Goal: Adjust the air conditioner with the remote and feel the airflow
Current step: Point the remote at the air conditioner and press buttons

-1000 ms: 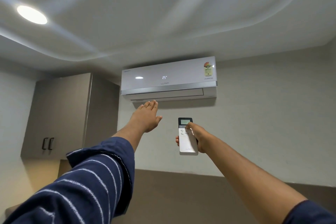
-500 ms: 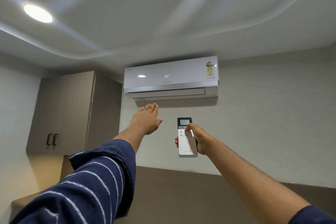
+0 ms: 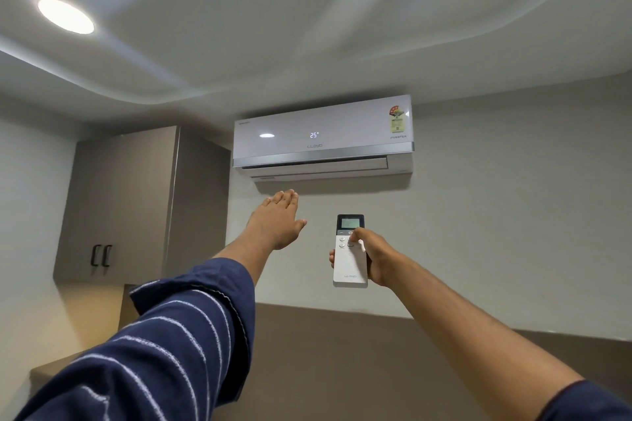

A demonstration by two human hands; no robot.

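Observation:
A white wall-mounted air conditioner (image 3: 323, 137) hangs high on the wall, its front display reading 25 and its lower flap slightly open. My left hand (image 3: 277, 220) is stretched up flat just below the vent's left end, fingers together, holding nothing. My right hand (image 3: 371, 255) grips a white remote (image 3: 349, 261) with a dark screen on top, pointed at the unit, thumb resting on the buttons below the screen.
A brown wall cabinet (image 3: 136, 205) with two black handles hangs left of the unit. A round ceiling light (image 3: 65, 15) glows at the upper left. A brown panel (image 3: 342, 345) covers the lower wall.
The view has shifted slightly, so the unit and cabinet sit a little more to the right. My left hand stays raised below the vent and my thumb stays on the remote's buttons.

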